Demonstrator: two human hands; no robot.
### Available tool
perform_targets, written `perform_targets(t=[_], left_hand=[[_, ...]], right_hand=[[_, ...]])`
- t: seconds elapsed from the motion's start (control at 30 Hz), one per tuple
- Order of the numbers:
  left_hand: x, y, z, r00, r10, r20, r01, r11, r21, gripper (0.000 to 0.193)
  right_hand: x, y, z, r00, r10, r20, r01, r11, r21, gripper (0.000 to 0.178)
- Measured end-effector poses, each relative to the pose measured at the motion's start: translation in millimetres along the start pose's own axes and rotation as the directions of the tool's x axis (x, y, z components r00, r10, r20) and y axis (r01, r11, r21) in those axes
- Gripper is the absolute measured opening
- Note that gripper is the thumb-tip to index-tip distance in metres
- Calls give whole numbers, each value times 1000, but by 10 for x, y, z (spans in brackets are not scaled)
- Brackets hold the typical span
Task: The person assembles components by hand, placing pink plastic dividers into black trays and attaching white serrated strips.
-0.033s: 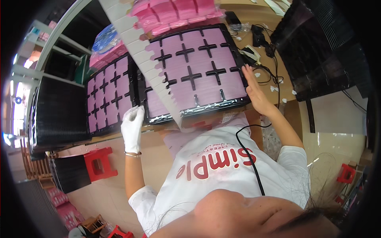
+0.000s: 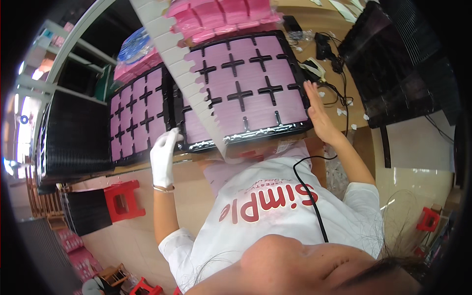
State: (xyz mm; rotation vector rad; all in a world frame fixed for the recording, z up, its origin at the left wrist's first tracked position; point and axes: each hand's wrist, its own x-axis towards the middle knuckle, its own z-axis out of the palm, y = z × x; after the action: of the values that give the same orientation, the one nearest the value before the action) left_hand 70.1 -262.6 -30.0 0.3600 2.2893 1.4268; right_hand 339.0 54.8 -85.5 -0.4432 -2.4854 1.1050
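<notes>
A black tray (image 2: 239, 95) with pale purple sheets lies in front of me, its compartments marked off by black cross-shaped ribs. At its near left corner, my left hand (image 2: 163, 153) wears a white glove; the fingers are pressed together at the edge, and what lies under the fingertips is partly hidden. My bare right hand (image 2: 321, 117) rests against the tray's right side with its fingers stretched out flat. To the left is a second black tray (image 2: 132, 118) with the same purple filling. A white strip with a toothed edge (image 2: 189, 78) crosses the view over the first tray.
Pink wrapped packs (image 2: 221, 17) stand behind the tray. Black cables (image 2: 339, 93) and small white scraps lie on the table's right side. Stacks of black trays stand at left (image 2: 73, 132) and right (image 2: 393, 73). A red stool (image 2: 124, 201) is on the floor.
My left hand has moved slightly forward, its fingertips now at the tray's near left corner. My right hand stays flat on the right side. The view has shifted slightly.
</notes>
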Motion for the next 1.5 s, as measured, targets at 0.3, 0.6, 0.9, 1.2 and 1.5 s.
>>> perform_targets(t=[0.3,0.6,0.9,1.2,1.5], left_hand=[[127,114,212,991,-61,118,32,973,229,97],[230,-235,193,994,16,106,13,963,-270,63],[100,269,89,968,188,-167,-206,974,-98,44],[853,-705,-2314,831,143,-538,-401,825,-398,48],[1251,-1034,-2254,634,197,-748,562,547,620,48]], right_hand=[[-37,48,95,985,84,-147,-90,995,-31,69],[-9,52,195,954,187,-232,-152,975,160,75],[30,182,82,945,131,-298,-119,991,58,63],[-8,149,-100,888,193,-417,-28,928,371,55],[71,14,-1,876,285,-389,-70,873,482,53]])
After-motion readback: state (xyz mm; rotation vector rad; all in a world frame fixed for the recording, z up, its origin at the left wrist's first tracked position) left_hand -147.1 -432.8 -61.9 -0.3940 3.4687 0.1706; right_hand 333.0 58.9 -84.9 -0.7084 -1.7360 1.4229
